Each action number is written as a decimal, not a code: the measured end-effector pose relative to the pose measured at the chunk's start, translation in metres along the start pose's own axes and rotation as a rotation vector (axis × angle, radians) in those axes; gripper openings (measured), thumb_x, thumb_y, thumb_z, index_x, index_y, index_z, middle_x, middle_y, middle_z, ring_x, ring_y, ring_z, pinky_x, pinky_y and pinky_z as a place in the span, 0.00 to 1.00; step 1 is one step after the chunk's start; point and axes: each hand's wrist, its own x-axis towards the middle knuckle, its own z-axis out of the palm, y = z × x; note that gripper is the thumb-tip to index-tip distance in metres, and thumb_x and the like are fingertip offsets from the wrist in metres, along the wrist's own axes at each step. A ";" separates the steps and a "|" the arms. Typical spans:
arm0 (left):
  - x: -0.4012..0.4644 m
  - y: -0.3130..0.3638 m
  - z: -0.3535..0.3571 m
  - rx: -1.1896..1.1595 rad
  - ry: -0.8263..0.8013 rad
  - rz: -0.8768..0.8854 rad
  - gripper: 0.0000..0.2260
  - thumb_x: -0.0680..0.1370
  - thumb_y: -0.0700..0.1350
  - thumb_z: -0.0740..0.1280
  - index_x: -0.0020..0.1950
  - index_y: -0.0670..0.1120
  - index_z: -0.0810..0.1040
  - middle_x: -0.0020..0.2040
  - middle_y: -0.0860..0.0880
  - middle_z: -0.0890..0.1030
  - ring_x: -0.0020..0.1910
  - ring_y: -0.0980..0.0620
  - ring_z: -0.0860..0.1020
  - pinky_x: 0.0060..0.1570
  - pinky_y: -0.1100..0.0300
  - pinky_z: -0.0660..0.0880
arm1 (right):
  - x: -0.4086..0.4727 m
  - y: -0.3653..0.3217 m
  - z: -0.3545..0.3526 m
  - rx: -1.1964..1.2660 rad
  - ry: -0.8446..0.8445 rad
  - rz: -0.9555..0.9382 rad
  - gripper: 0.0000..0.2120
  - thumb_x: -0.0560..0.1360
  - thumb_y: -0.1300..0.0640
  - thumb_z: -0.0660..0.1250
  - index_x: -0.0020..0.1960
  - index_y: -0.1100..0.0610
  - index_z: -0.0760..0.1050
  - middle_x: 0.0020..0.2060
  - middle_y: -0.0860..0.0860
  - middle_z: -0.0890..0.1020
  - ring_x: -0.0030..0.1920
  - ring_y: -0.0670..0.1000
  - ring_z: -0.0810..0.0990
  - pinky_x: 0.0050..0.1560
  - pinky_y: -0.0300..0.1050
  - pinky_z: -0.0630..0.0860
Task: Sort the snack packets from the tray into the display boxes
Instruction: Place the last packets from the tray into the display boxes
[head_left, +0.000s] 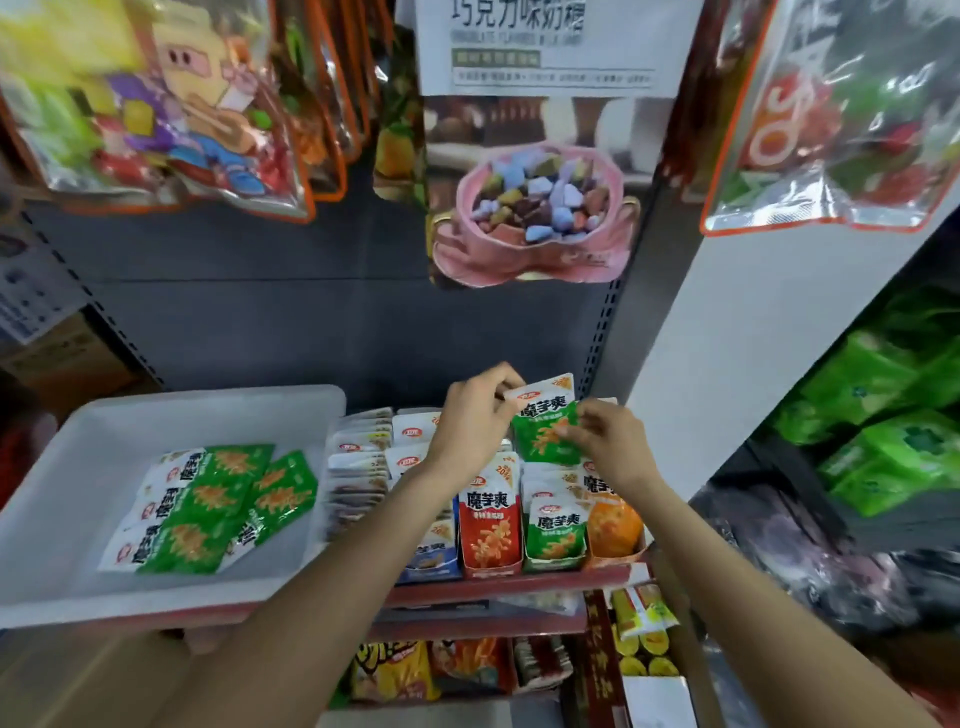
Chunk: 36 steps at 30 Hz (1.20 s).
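A green-and-white snack packet (545, 421) is held upright above the back of the display boxes. My left hand (470, 421) pinches its top left corner and my right hand (608, 441) pinches its right edge. Below stand a green display box (555, 535), a red one (489, 530), an orange one (613, 519) and a blue one (431, 558), each with packets in it. On the left, a white tray (78, 467) holds several green packets (218, 509) lying flat.
More white packets (361, 457) stand in rows between the tray and the boxes. Large candy bags (171, 104) hang overhead. A white shelf panel (737, 364) rises at the right, with green bags (893, 426) beyond it. A lower shelf (467, 670) holds other snacks.
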 end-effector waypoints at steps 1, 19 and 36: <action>0.001 0.001 0.003 0.024 -0.007 -0.001 0.03 0.77 0.37 0.66 0.47 0.45 0.77 0.40 0.55 0.77 0.35 0.64 0.75 0.35 0.72 0.69 | 0.001 0.003 0.001 -0.001 -0.016 0.007 0.19 0.73 0.60 0.71 0.29 0.54 0.63 0.25 0.46 0.68 0.27 0.45 0.65 0.29 0.35 0.63; 0.010 0.001 0.033 0.256 -0.084 0.083 0.06 0.78 0.39 0.63 0.52 0.47 0.77 0.48 0.50 0.79 0.46 0.51 0.78 0.46 0.50 0.76 | 0.003 0.013 -0.011 -0.105 0.013 -0.068 0.04 0.76 0.59 0.66 0.50 0.57 0.77 0.39 0.47 0.79 0.39 0.46 0.76 0.36 0.31 0.69; 0.017 0.000 0.020 0.273 -0.223 -0.055 0.07 0.78 0.39 0.64 0.50 0.46 0.80 0.44 0.51 0.80 0.46 0.52 0.79 0.50 0.53 0.77 | 0.005 0.009 -0.006 -0.335 -0.018 -0.163 0.07 0.77 0.60 0.65 0.54 0.57 0.78 0.49 0.54 0.83 0.48 0.54 0.80 0.46 0.46 0.76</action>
